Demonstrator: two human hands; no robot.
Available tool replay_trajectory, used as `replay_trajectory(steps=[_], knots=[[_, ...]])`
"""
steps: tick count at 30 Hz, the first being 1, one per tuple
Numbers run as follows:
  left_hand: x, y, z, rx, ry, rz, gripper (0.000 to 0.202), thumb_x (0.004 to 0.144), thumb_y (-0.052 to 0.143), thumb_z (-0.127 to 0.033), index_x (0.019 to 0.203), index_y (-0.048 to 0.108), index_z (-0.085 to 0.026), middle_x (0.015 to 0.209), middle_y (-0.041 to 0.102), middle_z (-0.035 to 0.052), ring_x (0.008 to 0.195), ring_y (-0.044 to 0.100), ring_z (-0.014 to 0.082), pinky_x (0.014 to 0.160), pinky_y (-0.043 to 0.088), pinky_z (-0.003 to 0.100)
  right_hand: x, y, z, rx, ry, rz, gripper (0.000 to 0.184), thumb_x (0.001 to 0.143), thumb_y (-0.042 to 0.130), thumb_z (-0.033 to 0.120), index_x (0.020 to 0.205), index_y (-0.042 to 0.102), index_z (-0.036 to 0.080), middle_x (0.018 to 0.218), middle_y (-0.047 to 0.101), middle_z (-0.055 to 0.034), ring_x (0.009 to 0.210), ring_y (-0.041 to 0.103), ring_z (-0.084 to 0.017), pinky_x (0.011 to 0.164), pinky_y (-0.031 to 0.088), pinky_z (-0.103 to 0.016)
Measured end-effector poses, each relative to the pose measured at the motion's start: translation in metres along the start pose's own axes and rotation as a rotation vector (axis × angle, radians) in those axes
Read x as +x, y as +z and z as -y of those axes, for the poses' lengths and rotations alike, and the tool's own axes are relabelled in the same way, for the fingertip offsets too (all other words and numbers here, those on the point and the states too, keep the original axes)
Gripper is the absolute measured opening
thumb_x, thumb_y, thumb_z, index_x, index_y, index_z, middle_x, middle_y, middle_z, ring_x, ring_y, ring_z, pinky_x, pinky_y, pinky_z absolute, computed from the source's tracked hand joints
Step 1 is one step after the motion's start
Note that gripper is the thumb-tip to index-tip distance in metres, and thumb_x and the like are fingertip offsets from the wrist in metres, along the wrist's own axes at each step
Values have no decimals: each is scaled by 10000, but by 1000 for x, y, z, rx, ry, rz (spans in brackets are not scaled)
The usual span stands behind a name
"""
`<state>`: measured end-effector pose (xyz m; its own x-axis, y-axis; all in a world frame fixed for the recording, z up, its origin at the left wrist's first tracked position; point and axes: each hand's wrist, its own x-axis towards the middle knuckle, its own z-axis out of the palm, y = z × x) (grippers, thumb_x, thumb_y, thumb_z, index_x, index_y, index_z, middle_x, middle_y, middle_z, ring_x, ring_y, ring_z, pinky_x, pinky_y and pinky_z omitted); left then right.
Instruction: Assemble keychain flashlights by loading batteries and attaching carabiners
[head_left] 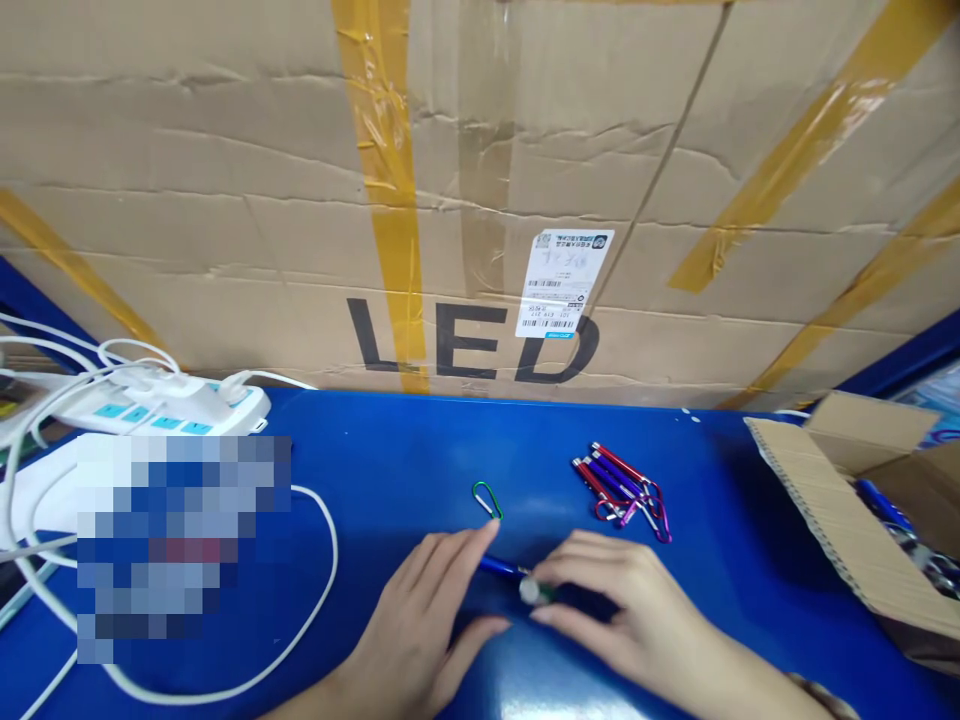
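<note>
My left hand [427, 610] is over the blue table, fingers stretched and thumb spread apart. A slim blue metal tube [502, 567] runs from beside its index finger toward my right hand [611, 590]. The fingers and thumb of my right hand close around a small piece with a round silvery end [529, 590]; its dark green part is blurred and partly hidden. Whether this piece joins the blue tube, I cannot tell. Just beyond my left fingertips lies a green carabiner clip [487, 499]. Several red and purple pen-like tubes with carabiners [619, 487] lie beyond my right hand.
A large cardboard box [285, 250] marked LED stands along the table's back. At left are a white power strip [161, 405], looping white cables [330, 560] and a pixelated area. An open carton [817, 520] at right contains blue and silvery items.
</note>
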<state>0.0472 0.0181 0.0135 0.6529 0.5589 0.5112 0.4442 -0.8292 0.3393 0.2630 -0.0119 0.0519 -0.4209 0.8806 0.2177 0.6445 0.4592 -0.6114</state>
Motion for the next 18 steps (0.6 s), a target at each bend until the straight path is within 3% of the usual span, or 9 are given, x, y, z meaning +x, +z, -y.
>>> replay_trajectory(steps=[3, 7, 12, 18], knots=[[1, 8, -1, 182, 69, 131, 353, 988, 293, -293, 1252, 482, -154, 1138, 612, 131, 979, 581, 278, 782, 502, 418, -12, -16, -20, -181, 45, -24, 183, 868, 565, 297, 979, 686, 216, 857, 704, -36, 774, 648, -173, 688, 517, -272], [4, 10, -1, 128, 53, 227, 329, 988, 265, -204, 1086, 574, -151, 992, 641, 100, 882, 586, 267, 721, 499, 416, -21, -22, -33, -285, 61, -1, 224, 896, 510, 284, 1040, 674, 233, 900, 682, -45, 825, 642, -184, 704, 523, -288], [6, 5, 0, -16, -28, 301, 222, 963, 360, -183, 1040, 567, -165, 909, 611, 68, 801, 559, 230, 718, 485, 381, -23, -19, -29, -90, 87, 11, 207, 882, 544, 298, 1036, 671, 244, 866, 665, -33, 787, 627, -147, 705, 512, -250], [3, 5, 1, -144, -117, 249, 185, 916, 403, -109, 992, 543, -205, 923, 610, 38, 814, 557, 204, 754, 471, 340, -28, -15, -24, 67, 126, -203, 141, 847, 583, 274, 917, 685, 206, 702, 624, -19, 555, 554, -113, 537, 498, -226]])
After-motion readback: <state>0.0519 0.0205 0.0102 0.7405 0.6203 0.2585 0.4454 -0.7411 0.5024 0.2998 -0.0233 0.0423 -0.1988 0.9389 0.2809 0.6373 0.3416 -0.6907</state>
